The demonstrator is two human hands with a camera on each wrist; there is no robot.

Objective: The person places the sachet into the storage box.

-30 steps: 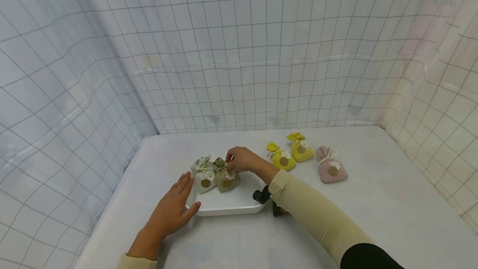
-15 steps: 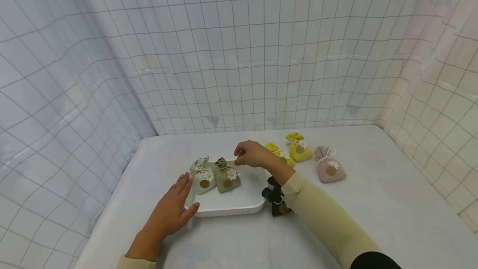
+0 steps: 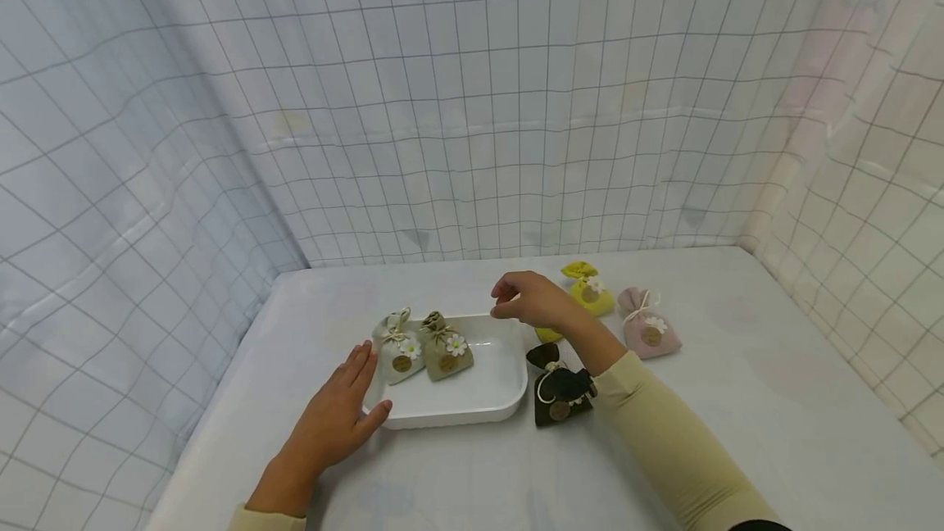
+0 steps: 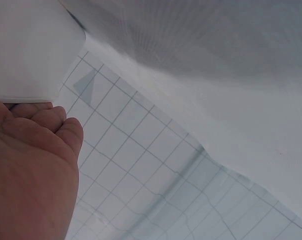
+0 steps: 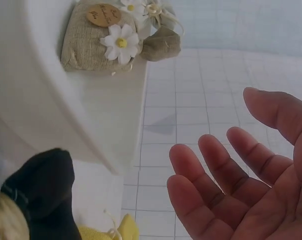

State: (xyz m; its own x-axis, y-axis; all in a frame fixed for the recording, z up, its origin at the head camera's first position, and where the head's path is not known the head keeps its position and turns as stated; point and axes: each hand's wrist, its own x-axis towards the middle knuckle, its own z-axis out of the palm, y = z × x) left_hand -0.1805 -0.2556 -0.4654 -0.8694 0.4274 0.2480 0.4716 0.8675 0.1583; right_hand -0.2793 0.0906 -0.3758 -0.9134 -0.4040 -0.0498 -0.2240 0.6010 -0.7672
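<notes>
My left hand rests with straight fingers against the left side of a white tray. In the left wrist view its fingers touch the tray's edge. Inside the tray, a pale grey drawstring pouch and a khaki drawstring pouch lie side by side, each with a white flower and a round tag. My right hand hovers above the tray's back right corner. Its fingers are loosely bent and hold nothing, as the right wrist view shows.
Just right of the tray lies a black pouch, partly covered by the wrist camera. Behind it are two yellow pouches, one in the open, the other mostly hidden by the right wrist. A pink pouch lies farther right. Grid-patterned curtains surround the table.
My right hand has let go of the khaki pouch and moved right, over the tray's back right corner. More of the black pouch now shows. The left hand has stayed put.
</notes>
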